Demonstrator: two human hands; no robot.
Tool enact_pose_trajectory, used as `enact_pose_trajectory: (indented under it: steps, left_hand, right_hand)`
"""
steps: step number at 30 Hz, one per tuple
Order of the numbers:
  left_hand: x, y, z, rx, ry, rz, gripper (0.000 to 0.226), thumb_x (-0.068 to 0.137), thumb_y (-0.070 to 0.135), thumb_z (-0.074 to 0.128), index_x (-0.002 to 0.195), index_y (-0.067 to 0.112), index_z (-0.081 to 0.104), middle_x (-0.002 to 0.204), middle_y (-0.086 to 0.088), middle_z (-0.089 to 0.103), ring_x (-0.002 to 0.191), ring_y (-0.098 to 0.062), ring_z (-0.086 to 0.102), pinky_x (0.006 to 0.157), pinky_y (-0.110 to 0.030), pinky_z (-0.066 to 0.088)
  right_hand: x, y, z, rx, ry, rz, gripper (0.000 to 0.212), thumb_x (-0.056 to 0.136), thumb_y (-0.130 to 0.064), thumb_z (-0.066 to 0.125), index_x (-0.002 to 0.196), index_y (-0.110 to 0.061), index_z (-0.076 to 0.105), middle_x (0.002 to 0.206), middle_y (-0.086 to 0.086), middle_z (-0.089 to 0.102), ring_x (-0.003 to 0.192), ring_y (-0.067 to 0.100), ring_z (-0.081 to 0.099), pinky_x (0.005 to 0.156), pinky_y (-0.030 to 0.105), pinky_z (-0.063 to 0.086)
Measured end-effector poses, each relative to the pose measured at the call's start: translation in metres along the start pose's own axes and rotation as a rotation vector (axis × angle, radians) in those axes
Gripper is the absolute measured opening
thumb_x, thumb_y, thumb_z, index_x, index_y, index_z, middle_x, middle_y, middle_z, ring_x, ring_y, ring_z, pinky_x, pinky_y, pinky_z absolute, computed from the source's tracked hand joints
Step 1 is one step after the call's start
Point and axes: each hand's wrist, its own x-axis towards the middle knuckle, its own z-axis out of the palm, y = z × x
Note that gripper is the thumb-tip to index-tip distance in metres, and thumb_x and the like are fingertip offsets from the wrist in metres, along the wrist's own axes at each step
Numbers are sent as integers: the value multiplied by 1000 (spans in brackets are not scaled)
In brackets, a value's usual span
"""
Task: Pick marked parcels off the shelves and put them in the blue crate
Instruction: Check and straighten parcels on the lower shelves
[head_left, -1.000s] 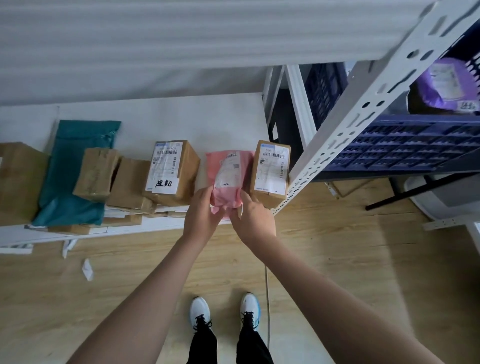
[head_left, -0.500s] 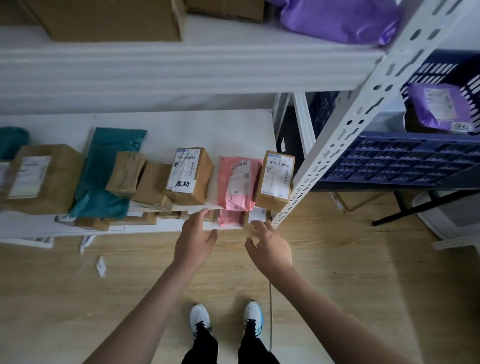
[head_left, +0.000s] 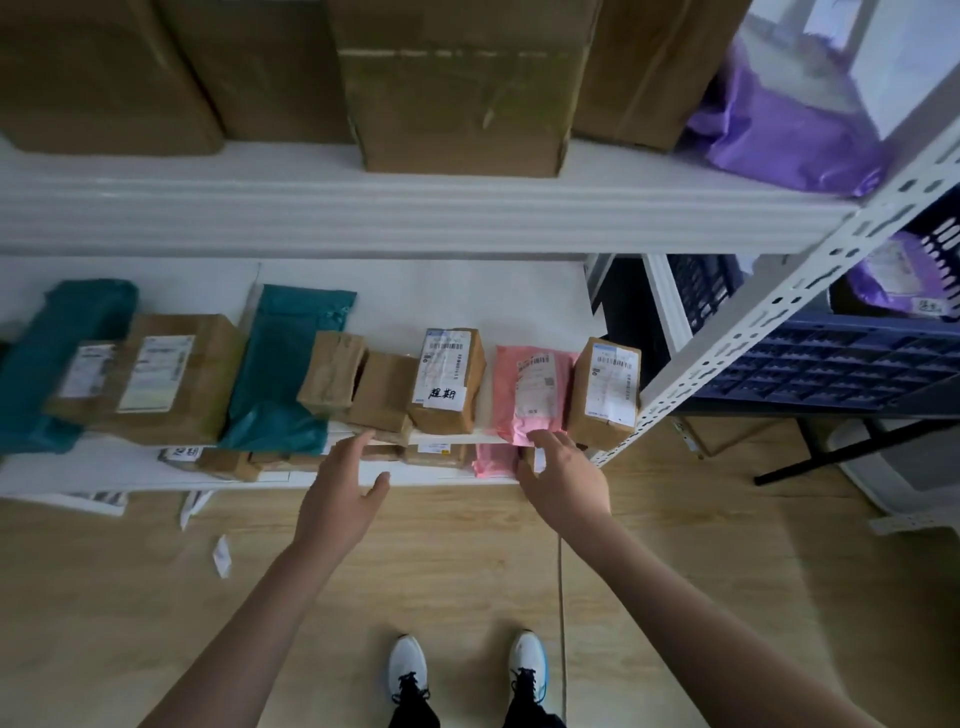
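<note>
Head view: my left hand (head_left: 340, 499) and right hand (head_left: 566, 483) have released the pink parcel (head_left: 530, 389), fingers wide, leaving it unpicked on the shelf (head_left: 363, 478).

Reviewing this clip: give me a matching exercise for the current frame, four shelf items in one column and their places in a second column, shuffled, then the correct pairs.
Column one:
1. pink mailer
2. purple bag
3. box with handwritten marking
4. large taped carton

Column two:
A. upper shelf, middle, above the small parcels
B. lower shelf, just left of the pink parcel
C. upper shelf, far right by the upright
D. lower shelf, right hand at its lower edge

Pairs: 1-D, 2-C, 3-B, 4-A
</note>
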Motion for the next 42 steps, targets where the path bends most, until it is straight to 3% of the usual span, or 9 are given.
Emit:
enact_pose_trajectory:
  steps: [5, 14, 21, 28, 31, 35, 38, 40, 42]
  left_hand:
    - [16, -4, -25, -17, -15, 78, 59, 96, 29, 66, 149, 23, 41, 147, 5, 49, 131, -16, 50, 96, -38, 52]
    - [45, -10, -19, -7, -96, 159, 62, 95, 29, 68, 149, 21, 40, 148, 1, 48, 130, -18, 50, 92, -34, 50]
    - [88, -4, 9, 126, -191, 59, 81, 89, 38, 74, 154, 11, 32, 145, -7, 43, 129, -26, 49, 92, -41, 51]
    - [141, 5, 33, 195, -177, 101, 68, 73, 49, 83, 129, 18, 60, 124, -3, 50, 113, -25, 54, 81, -44, 55]
    - [147, 16, 40, 210, -186, 156, 57, 72, 49, 81, 119, 21, 64, 117, -1, 52, 107, -23, 55, 78, -39, 52]
    - [139, 31, 42, 96, -154, 156, 55, 73, 47, 80, 122, 27, 65, 109, 3, 59, 106, -18, 53, 71, -32, 41]
    - [128, 38, 34, -45, -134, 216, 55, 70, 47, 75, 118, 25, 65, 97, 10, 61, 93, -17, 57, 68, -28, 46]
    - [115, 48, 20, -70, -105, 239, 51, 75, 31, 82, 120, 19, 64, 91, 12, 56, 85, -14, 51, 64, -16, 36]
    - [100, 58, 7, -100, -66, 275, 53, 77, 24, 83, 126, 19, 63, 95, 11, 60, 89, -15, 54, 66, -15, 36]
  right_hand:
    - [4, -25, 8, -3, 27, 62, 41, 93, -31, 54, 135, -26, 54, 134, -4, 57, 93, 19, 67, 70, 34, 57]
    - [12, -56, 27, 5, 52, 111, 38, 92, -31, 56, 129, -29, 54, 126, -6, 58, 87, 18, 63, 64, 31, 53]
    - [56, -60, 43, -3, -65, 67, 61, 87, -33, 68, 141, -21, 42, 132, 1, 56, 95, 18, 63, 72, 37, 59]
    - [110, -57, 66, 37, -176, 55, 81, 80, -30, 79, 145, -18, 32, 132, 8, 52, 103, 26, 61, 87, 43, 58]
    - [117, -59, 69, 125, -166, 52, 76, 81, -25, 76, 144, -19, 35, 125, 6, 55, 101, 23, 60, 86, 41, 57]
    - [112, -58, 65, 355, -116, 91, 47, 84, -20, 69, 127, -16, 53, 104, -5, 64, 96, 19, 65, 82, 39, 59]
    - [100, -56, 51, 355, -97, 55, 49, 82, -29, 70, 127, -24, 52, 109, -4, 66, 90, 17, 67, 79, 40, 60]
    - [90, -57, 35, 320, -80, 20, 54, 82, -31, 71, 131, -26, 50, 116, -2, 61, 93, 16, 65, 81, 36, 59]
    - [78, -60, 15, 273, -48, -19, 59, 83, -29, 72, 137, -26, 46, 124, -1, 56, 94, 16, 64, 82, 35, 58]
